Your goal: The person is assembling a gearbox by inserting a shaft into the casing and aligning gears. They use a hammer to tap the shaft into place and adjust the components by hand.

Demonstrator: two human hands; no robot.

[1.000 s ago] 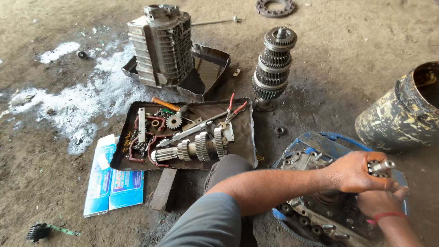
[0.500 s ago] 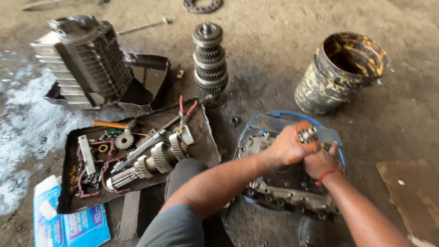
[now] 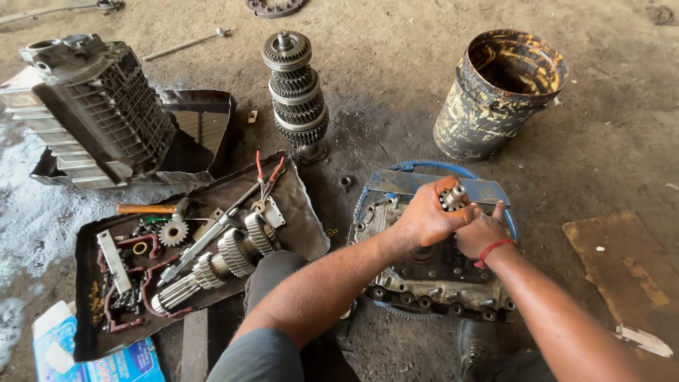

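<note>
My left hand [image 3: 424, 216] grips the toothed top end of a metal shaft [image 3: 453, 197] that stands up out of a greasy gearbox housing [image 3: 431, 279]. The housing rests on a blue round base [image 3: 442, 182]. My right hand [image 3: 481, 233], with a red band at the wrist, sits just beside and below the left, fingers curled around the same shaft lower down. The shaft's lower part is hidden by both hands.
A dark tray [image 3: 300, 226] to the left holds a geared shaft [image 3: 226, 258], red-handled pliers [image 3: 267, 173] and small parts. Behind stand an upright gear stack [image 3: 296, 92], a ribbed casing [image 3: 99, 117] and a stained bucket [image 3: 495, 92]. Cardboard [image 3: 622, 272] lies at right.
The view has swung to the right and closer to the housing. Both hands stay on the shaft above the housing; the right hand now shows more fully beside the left.
</note>
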